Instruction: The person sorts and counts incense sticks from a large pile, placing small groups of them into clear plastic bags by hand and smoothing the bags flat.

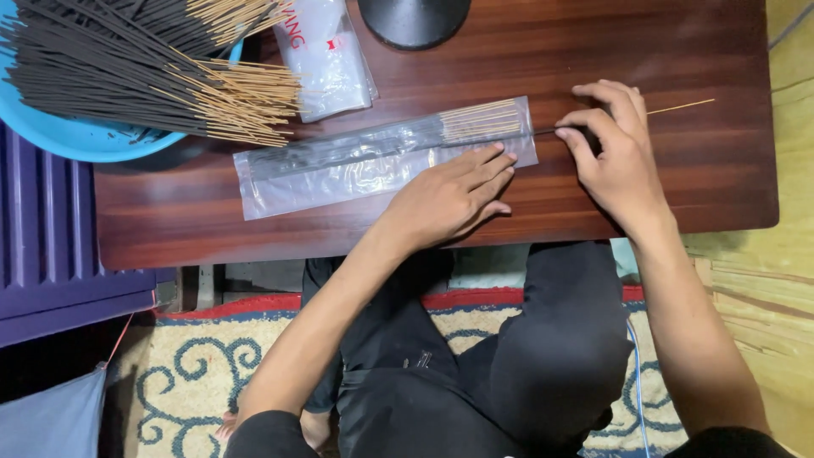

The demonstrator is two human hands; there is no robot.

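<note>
A long clear plastic pouch (339, 170) lies across the dark wooden table (695, 187), with black incense sticks (475, 121) inside, their bare bamboo ends toward the pouch's open right end. My left hand (449, 199) rests flat on the pouch's lower right part, fingers apart. My right hand (615, 153) pinches a single incense stick (678, 107) just right of the pouch mouth; its black end points into the opening and its bamboo end sticks out to the right.
A blue basin (76, 136) at the top left holds a big heap of loose incense sticks (153, 76). A stack of empty clear pouches (326, 55) and a round black base (414, 21) sit at the table's far edge. A patterned rug (178, 373) lies below.
</note>
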